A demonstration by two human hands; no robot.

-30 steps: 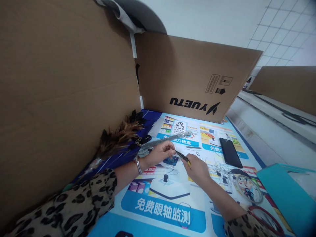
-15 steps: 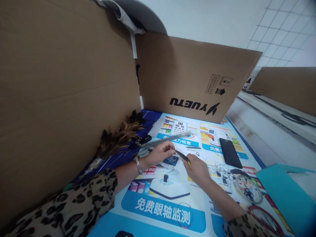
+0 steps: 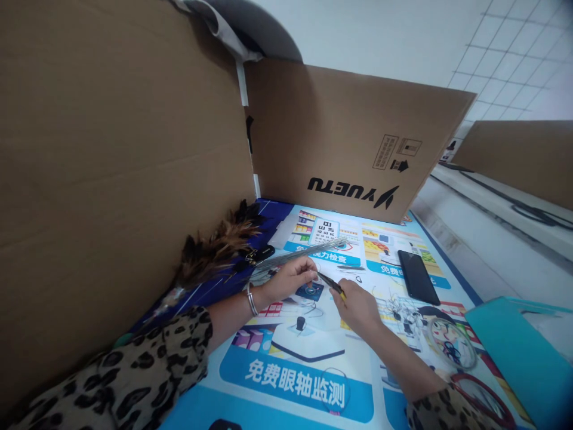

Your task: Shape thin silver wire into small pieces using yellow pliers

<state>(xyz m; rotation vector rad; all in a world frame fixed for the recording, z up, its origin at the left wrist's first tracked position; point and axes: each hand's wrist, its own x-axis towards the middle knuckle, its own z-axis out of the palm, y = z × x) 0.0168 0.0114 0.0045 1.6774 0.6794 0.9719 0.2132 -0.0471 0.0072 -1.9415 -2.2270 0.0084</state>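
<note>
My left hand (image 3: 290, 276) is closed in a pinch on a thin wire piece, held just above the printed poster (image 3: 295, 376) that covers the table. My right hand (image 3: 360, 306) grips small pliers (image 3: 332, 283) with a dark and yellow handle; their tip meets the left fingertips. A bundle of thin metal wires (image 3: 304, 251) lies just behind my left hand. Loose bent wire pieces (image 3: 353, 270) rest on the poster beyond the pliers.
Cardboard walls (image 3: 353, 137) enclose the left and back. A brown feather duster (image 3: 215, 245) lies along the left wall. A black phone (image 3: 418, 276) lies to the right, wire coils (image 3: 452, 346) nearer me, and a teal box (image 3: 523, 352) at the right edge.
</note>
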